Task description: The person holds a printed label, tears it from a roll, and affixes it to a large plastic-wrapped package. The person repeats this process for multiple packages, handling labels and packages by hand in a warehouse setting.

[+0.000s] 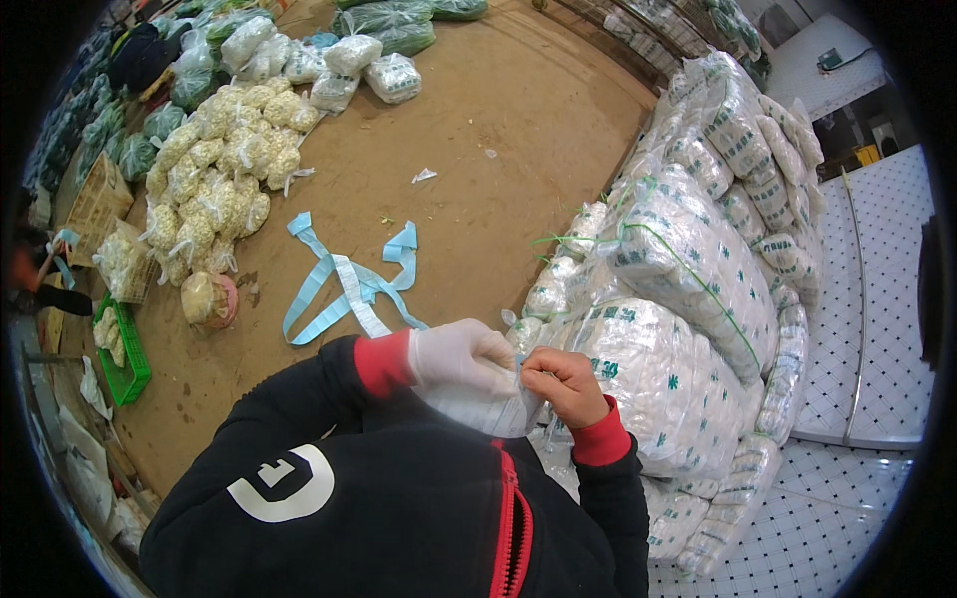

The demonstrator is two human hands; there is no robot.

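My left hand (pixel 467 355), in a thin white glove, pinches a white sheet of printed labels (pixel 490 413) in front of my chest. Bare, my right hand (pixel 566 383) grips the right edge of the same sheet, its fingers curled close to the gloved fingertips. Small print covers the sheet, and part of it lies hidden behind the gloved hand. Beyond my left wrist, a long light-blue strip (pixel 318 288) lies loosely looped on the brown floor. One stretch of it shows a white printed face (pixel 351 288) and runs down behind my left forearm.
Large clear bags of white packs (pixel 658 381) are heaped at my right, tied with green twine (pixel 691 280). Bagged pale-yellow produce (pixel 217 172) is piled at the left. Nearby stand a green crate (pixel 134 366) and a brown bundle (pixel 205 299). Part of a person (pixel 30 261) shows far left.
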